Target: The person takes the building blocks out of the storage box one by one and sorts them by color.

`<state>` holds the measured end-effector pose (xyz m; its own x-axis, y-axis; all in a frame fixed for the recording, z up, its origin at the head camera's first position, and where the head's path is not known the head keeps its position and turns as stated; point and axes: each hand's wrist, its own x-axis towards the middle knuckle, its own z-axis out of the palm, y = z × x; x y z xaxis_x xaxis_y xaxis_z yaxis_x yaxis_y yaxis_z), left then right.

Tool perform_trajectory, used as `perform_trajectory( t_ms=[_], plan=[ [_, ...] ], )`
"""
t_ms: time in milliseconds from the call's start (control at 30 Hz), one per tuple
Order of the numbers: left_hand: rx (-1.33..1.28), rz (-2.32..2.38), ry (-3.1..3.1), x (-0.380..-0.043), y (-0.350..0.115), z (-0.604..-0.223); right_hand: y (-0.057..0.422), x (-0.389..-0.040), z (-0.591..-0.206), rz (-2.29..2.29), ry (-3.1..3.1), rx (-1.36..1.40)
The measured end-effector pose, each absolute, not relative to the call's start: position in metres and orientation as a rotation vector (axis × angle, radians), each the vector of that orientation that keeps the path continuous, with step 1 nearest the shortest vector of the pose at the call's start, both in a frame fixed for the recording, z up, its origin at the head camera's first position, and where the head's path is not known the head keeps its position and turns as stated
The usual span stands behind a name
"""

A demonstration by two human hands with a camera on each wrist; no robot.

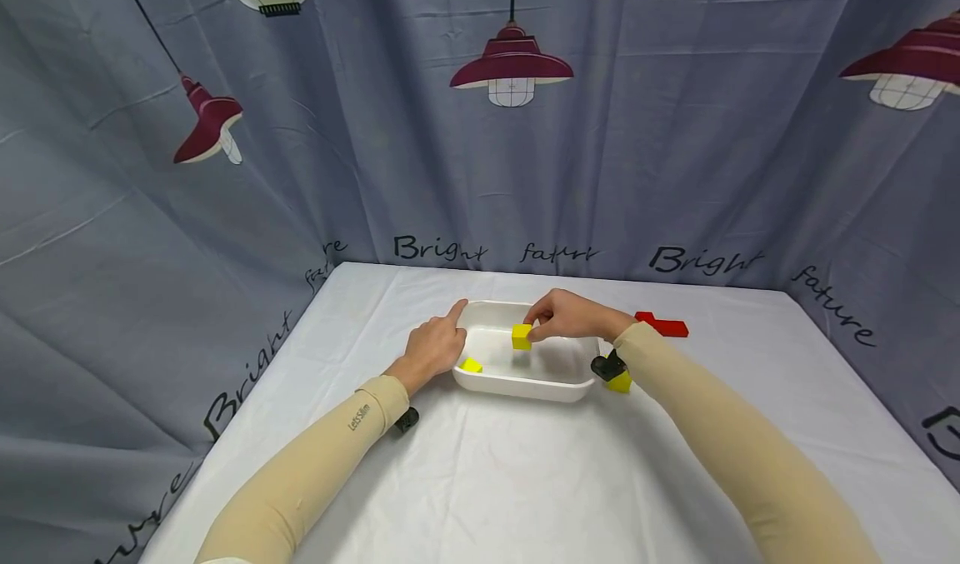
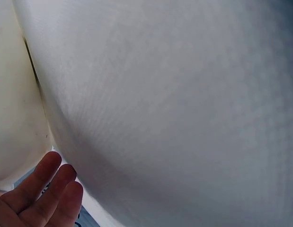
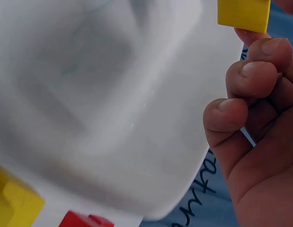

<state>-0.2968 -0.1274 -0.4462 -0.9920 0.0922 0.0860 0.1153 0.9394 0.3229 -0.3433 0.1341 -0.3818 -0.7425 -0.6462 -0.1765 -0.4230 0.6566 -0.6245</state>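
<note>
A white tray sits on the cloth-covered table. My left hand rests at its left rim, index finger stretched along the edge. Three lightly bent fingers show beside the tray's outer wall in the left wrist view; the thumb is hidden. Over the inside of the tray, my right hand pinches a yellow cube between thumb and fingertips, its other fingers curled in the right wrist view. Another yellow block lies in the tray's near left corner.
To the right of the tray a yellow block is partly covered by the right wrist's black camera. Red blocks lie farther back on the right. A printed grey curtain hangs behind the white table.
</note>
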Motion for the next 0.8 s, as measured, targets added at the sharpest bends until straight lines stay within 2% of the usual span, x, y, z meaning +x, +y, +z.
perform_trajectory(
  t_ms=[800],
  plan=[
    [-0.176, -0.532, -3.027, -0.297, -0.129, -0.445, 0.21, -0.309, -0.368, -0.814, 2.541, -0.835]
  ],
)
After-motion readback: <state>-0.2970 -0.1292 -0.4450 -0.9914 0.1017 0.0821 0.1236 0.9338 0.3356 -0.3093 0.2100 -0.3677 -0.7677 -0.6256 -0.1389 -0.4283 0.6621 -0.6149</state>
